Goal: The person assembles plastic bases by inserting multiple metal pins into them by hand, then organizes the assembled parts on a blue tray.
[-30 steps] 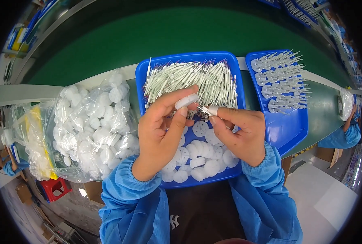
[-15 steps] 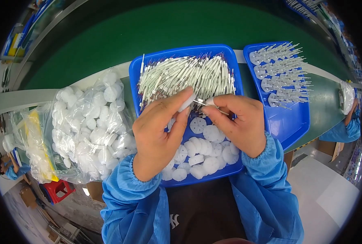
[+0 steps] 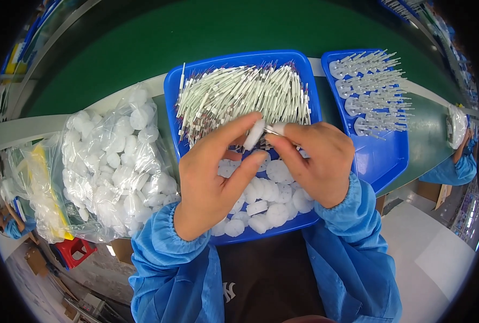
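My left hand [image 3: 210, 172] has its thumb and forefinger curved around the edge of a white foam-like disc [image 3: 254, 134], which is tilted on edge. My right hand [image 3: 320, 159] pinches a thin metallic rod [image 3: 271, 131], its tip against the disc; the rest of the rod is hidden by the fingers. A white cover is on one right fingertip. Both hands are over a blue tray [image 3: 170, 97]. In its far half lies a heap of thin whitish sticks [image 3: 245, 97] with some dark ends. More white discs [image 3: 276, 213] lie in its near half.
On the right, a second blue tray [image 3: 379, 167] holds rows of discs with sticks standing in them [image 3: 369, 94]. A clear plastic bag of white discs [image 3: 115, 167] lies on the left. A red stool [image 3: 73, 252] stands below left. Other people work at both sides.
The left thumb and forefinger have spread wider around the disc, and the disc shows more fully. My right hand stays close to it. The whole view has shifted slightly.
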The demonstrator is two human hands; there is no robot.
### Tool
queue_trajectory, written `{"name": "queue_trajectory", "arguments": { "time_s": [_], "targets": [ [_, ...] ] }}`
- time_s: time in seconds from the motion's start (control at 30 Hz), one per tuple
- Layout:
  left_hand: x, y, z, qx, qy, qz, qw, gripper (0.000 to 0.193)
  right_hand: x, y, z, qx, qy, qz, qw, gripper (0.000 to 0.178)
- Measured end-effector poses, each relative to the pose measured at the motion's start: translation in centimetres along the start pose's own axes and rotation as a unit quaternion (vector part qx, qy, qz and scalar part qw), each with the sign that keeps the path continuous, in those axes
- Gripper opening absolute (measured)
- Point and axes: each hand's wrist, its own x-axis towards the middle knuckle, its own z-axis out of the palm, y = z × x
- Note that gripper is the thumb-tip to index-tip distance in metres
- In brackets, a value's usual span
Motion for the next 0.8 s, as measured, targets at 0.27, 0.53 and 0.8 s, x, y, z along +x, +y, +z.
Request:
{"name": "queue_trajectory", "arguments": {
  "time_s": [0.27, 0.53, 0.8],
  "targets": [
    [0.9, -0.6, -0.9, 0.071, -0.038, 0.098, 0.992, 0.052, -0.6, 1.8, 0.3, 0.307, -0.019, 0.137, 0.941, 0.036],
    [1.0, -0.4, -0.6, 0.113, -0.059, 0.166, 0.978, 0.054, -1.3, 1.1, -0.6, 0.456, -0.051, 0.280, 0.844, 0.031],
    [0.9, -0.7, -0.8, 0.122, -0.060, 0.198, 0.971, 0.054, -1.3, 1.5, -0.9, 0.494, -0.084, 0.253, 0.827, 0.032]
  ]
}}
